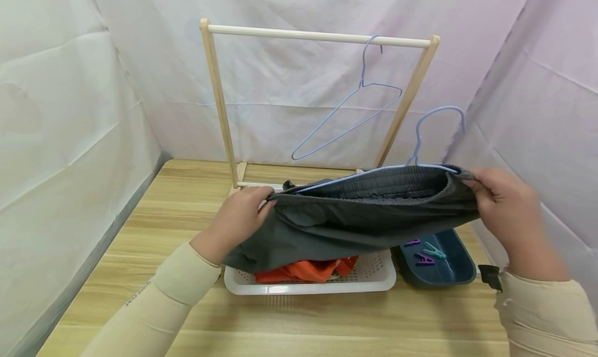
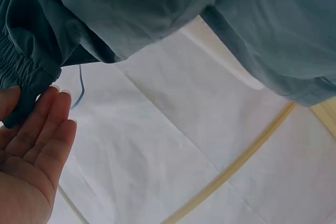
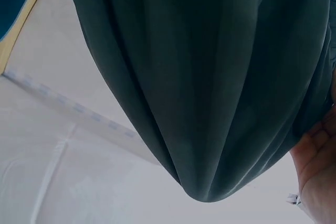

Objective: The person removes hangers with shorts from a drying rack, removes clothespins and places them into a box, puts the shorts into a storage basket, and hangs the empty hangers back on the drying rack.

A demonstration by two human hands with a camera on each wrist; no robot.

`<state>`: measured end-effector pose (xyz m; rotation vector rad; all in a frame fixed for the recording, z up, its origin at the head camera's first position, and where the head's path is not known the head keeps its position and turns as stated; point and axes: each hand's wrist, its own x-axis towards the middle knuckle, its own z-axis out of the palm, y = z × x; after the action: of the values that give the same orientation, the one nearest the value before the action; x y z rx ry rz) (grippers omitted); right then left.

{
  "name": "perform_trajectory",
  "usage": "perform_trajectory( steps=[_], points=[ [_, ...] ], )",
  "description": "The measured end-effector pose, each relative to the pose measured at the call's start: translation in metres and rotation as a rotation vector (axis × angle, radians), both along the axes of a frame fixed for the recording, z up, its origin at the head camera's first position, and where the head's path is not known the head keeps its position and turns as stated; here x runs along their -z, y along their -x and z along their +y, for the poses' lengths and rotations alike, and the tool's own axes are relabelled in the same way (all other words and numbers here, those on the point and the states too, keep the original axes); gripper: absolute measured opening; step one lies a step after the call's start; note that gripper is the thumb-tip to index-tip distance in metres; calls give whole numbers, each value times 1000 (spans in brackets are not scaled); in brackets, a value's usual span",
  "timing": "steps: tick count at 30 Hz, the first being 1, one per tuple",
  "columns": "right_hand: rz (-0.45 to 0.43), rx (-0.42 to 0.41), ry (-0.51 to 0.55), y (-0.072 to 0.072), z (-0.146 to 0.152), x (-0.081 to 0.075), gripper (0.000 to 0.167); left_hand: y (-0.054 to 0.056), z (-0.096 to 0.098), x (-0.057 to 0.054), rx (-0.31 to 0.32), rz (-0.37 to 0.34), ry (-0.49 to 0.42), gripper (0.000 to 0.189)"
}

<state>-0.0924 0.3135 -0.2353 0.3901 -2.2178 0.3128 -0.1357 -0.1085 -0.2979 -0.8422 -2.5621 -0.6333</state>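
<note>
Dark grey elastic-waist shorts (image 1: 355, 217) are stretched between both hands, waistband upward. My left hand (image 1: 240, 217) pinches the left end of the waistband; in the left wrist view its thumb and fingers (image 2: 44, 124) hold the gathered edge. My right hand (image 1: 509, 209) grips the right end of the waistband. A blue wire hanger (image 1: 417, 134) sits inside the waist opening, its hook standing up above the fabric near the right hand. The hanger's lower part is hidden within the shorts. In the right wrist view the hanging cloth (image 3: 199, 93) covers most of the frame.
Behind stands a wooden rack with a white rail (image 1: 317, 35); another blue hanger (image 1: 348, 118) hangs on it. Below the shorts, a white basket (image 1: 308, 288) holds orange cloth (image 1: 308, 270). At right, a dark blue tray (image 1: 460, 263) contains purple and teal clothespins (image 1: 434, 250).
</note>
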Motion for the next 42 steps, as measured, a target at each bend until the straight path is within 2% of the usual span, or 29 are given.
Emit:
perform_trajectory(
  steps=[4, 10, 15, 24, 29, 32, 34, 38, 42],
  points=[
    [-30, -9, -20, -1, 0, 1, 15, 1, 0, 4, -3, -26, 7, 6],
    [-36, -52, -50, 0, -7, 12, 16, 2, -4, 9, -24, -82, 17, 9],
    [-72, -38, -31, 0, -12, 21, 15, 3, -7, 12, -43, -130, 19, 7],
    [-82, -59, -29, 0, -15, 25, 18, 2, -13, 17, -34, -158, -26, 7],
    [-55, -136, -76, -2, -12, 23, 10, 1, -15, 17, -19, -148, -28, 8],
    [-37, -192, -87, -4, -10, 23, 35, 0, -15, 17, 10, -115, -32, 9],
    [-32, -216, -65, -5, -11, 23, 37, 0, -16, 18, 25, -101, -34, 9],
    [-39, -218, 41, -8, -14, 24, 13, -2, -18, 22, 24, -127, -26, 8],
    [-54, -203, 119, -10, -18, 24, 12, -4, -20, 28, 1, -168, 23, 6]
  ],
)
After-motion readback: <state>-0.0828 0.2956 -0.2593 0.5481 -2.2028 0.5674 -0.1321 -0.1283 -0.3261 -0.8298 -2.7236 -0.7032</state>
